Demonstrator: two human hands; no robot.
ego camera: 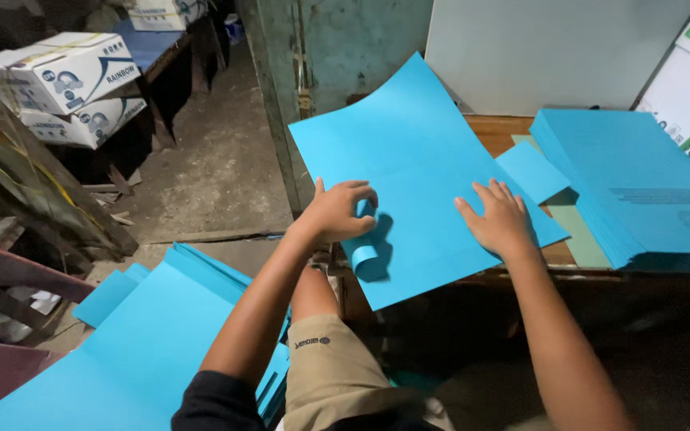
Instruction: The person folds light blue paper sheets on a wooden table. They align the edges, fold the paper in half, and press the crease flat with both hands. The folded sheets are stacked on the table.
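At frame centre, the left hand (337, 211) clamps a curled blue strip (367, 254) against the big blue sheet (417, 160); the right hand (501, 219) lies flat, fingers apart, on it. Finished-looking sheets (121, 351) lie lower left, while a thick stack (640, 183) waits at right.

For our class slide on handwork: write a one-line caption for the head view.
Left hand grips a curled blue strip while right hand presses a blue sheet flat.

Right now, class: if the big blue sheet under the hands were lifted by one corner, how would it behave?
The blue sheet would probably flop: its far edge already curls upward. It looks thin, so likely light. The left hand holds a strip curled into a loop, suggesting it bends easily.
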